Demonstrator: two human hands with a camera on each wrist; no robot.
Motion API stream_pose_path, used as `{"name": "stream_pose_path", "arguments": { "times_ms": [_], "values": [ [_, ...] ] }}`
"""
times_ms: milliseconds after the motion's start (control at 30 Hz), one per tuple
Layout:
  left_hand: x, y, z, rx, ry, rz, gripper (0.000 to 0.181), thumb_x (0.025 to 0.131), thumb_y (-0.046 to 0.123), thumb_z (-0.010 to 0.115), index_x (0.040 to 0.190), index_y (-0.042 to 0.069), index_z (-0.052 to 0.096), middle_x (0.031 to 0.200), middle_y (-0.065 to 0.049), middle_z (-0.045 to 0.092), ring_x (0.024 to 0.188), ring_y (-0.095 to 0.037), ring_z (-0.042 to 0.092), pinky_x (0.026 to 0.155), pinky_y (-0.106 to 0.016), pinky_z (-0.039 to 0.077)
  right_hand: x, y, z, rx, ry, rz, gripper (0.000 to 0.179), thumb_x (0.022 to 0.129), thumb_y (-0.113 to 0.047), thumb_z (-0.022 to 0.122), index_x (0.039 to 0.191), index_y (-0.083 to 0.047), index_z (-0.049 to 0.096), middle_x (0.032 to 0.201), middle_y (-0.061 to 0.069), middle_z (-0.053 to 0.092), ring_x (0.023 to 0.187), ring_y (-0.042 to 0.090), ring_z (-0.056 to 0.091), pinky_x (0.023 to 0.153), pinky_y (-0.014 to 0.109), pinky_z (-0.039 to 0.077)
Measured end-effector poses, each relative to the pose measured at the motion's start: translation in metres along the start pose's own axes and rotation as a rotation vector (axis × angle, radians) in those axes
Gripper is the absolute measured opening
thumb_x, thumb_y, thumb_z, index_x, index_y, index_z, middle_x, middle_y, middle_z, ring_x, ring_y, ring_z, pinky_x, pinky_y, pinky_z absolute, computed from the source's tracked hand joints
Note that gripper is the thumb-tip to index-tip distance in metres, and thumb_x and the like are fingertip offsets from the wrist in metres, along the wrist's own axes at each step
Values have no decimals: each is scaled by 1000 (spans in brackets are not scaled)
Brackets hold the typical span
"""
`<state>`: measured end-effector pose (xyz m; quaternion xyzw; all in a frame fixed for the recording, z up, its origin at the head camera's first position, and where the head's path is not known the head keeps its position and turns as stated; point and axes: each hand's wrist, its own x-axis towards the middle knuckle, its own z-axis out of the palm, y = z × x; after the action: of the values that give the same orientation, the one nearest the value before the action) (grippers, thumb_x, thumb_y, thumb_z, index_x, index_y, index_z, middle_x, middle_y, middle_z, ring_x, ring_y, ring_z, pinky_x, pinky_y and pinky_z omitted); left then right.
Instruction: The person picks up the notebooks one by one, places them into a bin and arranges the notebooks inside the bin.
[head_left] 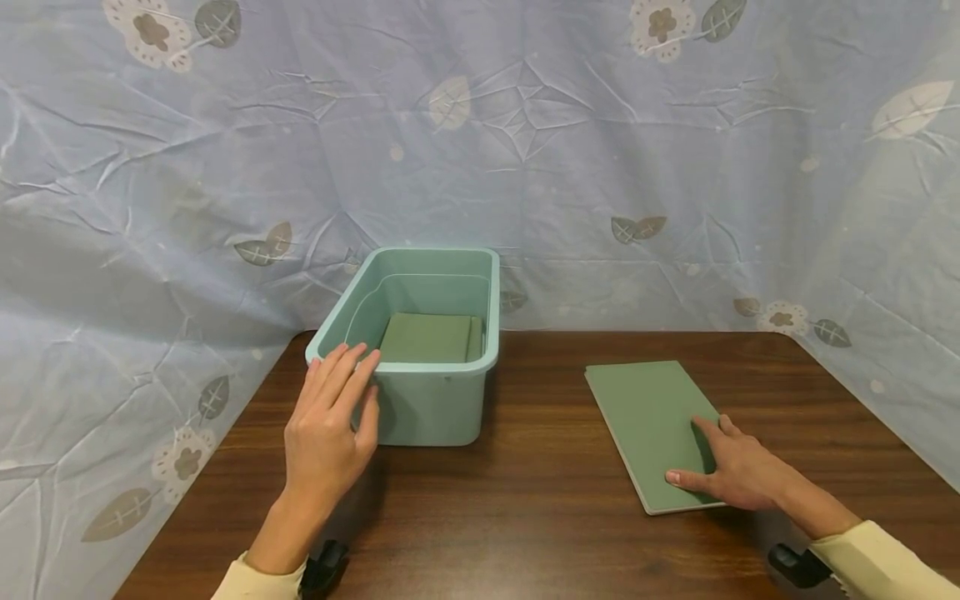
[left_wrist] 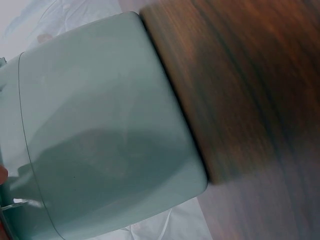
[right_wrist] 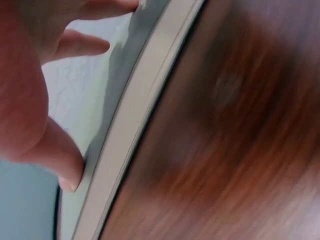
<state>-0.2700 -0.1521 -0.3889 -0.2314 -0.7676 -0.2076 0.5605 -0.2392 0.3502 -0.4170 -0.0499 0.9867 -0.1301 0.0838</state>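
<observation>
A green-covered book lies flat on the right side of the table, its pale page edges showing in the right wrist view. My right hand rests on its near right part with the fingers spread, thumb and index finger on the cover. At the near left corner of a light green plastic bin is my left hand, fingers fairly straight and fingertips right at the rim. Inside the bin lie green books, one overlapping another; their lower parts are hidden by the front wall.
Both things stand on a dark brown wooden table. A pale floral cloth hangs behind the table and along its sides. The bin stands at the back left, close to the cloth, with bare tabletop between it and the book.
</observation>
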Motion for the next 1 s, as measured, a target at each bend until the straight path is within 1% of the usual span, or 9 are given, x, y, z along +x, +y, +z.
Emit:
{"name": "stream_pose_path", "arguments": {
  "times_ms": [233,400,500,667,733,800,900,967,1000],
  "values": [
    [1,0,1,-5,3,3,43,84,2,65,126,7,68,126,-12,68,121,-35,61,105,-54,44,6,-2,-8,24,-2,63,120,75,-72,69,146,15,28,145,49,23,128,67,32,94,71,39],
    [1,1,0,-3,0,0,42,85,2,64,127,7,68,127,-11,68,122,-35,60,104,-56,44,8,1,-15,50,1,116,128,68,-71,75,146,17,25,143,47,30,127,66,33,96,72,38],
    [1,1,1,-5,2,0,42,85,2,64,126,7,68,127,-11,68,122,-35,60,104,-56,44,8,6,-18,92,4,153,132,66,-71,77,146,19,22,141,49,30,125,66,34,94,70,39],
    [1,2,1,-4,2,1,42,84,2,65,126,7,68,126,-12,68,122,-35,60,104,-55,44,7,14,-20,195,25,169,132,65,-65,81,144,23,22,141,48,31,125,63,37,95,65,43],
    [1,1,1,-3,-1,-2,42,85,2,64,126,7,68,126,-11,68,122,-35,60,104,-56,44,8,17,-21,240,26,168,127,67,-61,82,143,23,24,140,47,34,124,61,42,93,61,47],
    [0,1,1,-2,-4,-5,42,85,3,64,126,8,68,127,-11,68,122,-35,60,104,-57,44,7,20,-22,317,6,176,117,73,-54,82,142,22,27,137,45,40,116,55,52,87,56,51],
    [0,0,1,0,-7,-4,42,85,3,64,127,8,68,127,-11,68,122,-35,60,104,-58,44,5,23,-25,439,-19,187,96,83,-38,78,139,23,31,127,41,50,97,38,66,78,47,57],
    [0,0,1,0,-5,-2,42,85,3,64,127,8,68,127,-11,68,122,-35,60,103,-58,44,4,25,-29,541,-46,204,82,88,-28,73,138,24,32,119,36,57,89,27,69,74,44,59],
    [0,0,1,2,-6,-1,43,85,3,64,127,8,68,127,-11,68,122,-35,60,104,-57,44,3,25,-31,588,-58,213,79,90,-24,71,138,24,30,118,33,58,87,24,69,74,43,59]
  ]
}}
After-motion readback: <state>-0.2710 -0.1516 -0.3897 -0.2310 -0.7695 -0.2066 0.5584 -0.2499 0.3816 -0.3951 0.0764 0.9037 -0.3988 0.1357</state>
